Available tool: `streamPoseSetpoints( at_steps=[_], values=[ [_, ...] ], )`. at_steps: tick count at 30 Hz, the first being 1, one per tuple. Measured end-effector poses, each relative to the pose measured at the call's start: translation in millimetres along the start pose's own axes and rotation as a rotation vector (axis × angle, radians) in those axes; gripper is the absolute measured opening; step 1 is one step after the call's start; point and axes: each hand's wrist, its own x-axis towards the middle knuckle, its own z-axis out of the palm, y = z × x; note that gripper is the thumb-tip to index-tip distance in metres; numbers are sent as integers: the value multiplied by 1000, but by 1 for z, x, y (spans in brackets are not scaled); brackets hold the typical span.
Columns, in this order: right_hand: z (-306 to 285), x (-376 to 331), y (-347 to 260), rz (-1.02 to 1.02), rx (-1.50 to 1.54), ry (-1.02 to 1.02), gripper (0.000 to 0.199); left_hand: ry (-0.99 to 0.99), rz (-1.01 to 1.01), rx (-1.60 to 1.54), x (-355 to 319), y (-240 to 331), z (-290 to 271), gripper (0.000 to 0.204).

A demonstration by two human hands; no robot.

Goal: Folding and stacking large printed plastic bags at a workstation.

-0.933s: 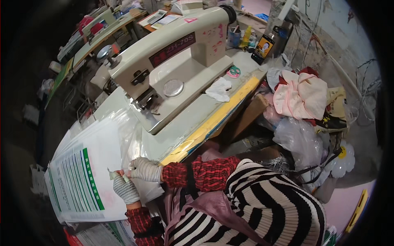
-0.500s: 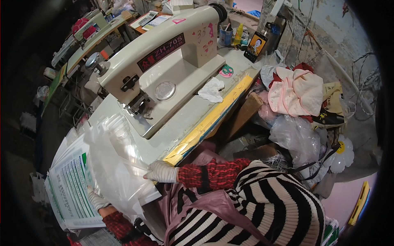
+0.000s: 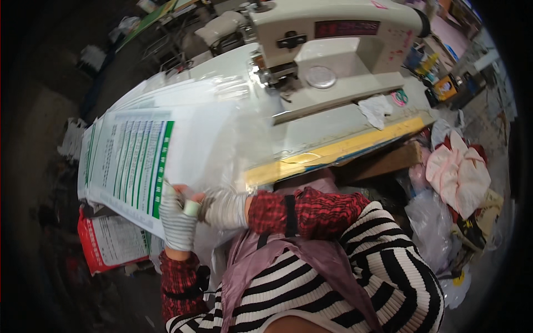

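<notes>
From my end, I see the stack of printed sheets [image 3: 130,161] lying ahead and to the left of the fingers, its near right corner right at the left hand [image 3: 180,222]. The green strip along the top sheet runs almost straight away from those fingers; I can't make out the long axis of the whole stack, since its far side blurs into clear plastic [image 3: 227,139]. The left hand is the nearer one to the print; the right hand [image 3: 225,210] sits just beside it, pointing left, so the fingertips of both nearly meet. The left fingers are bent around the corner, the right ones curled in, but I can't tell whether either grips a sheet. Underneath is a pale table [image 3: 300,136] with a yellow front edge [image 3: 338,151]. The sewing machine [image 3: 355,14] stands beyond, to the right, well apart from the hands, and a red-and-white package [image 3: 95,244] lies below the stack at left.
</notes>
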Motion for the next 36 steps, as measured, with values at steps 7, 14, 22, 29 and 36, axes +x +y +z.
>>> streamPoseSetpoints(
  at_steps=[7,14,22,29,36],
  values=[
    [-78,-11,89,426,-304,391,21,260,120,399,-73,-24,-68,6],
    [-115,-59,46,604,83,728,29,358,123,494,-69,-12,-66,10],
    [-147,-47,62,332,-555,713,33,334,102,441,-79,4,-63,13],
    [-17,-40,53,6,-553,128,13,445,-63,379,-95,6,-61,15],
    [-118,6,59,552,1,512,25,289,173,652,-144,3,-66,22]
  ],
)
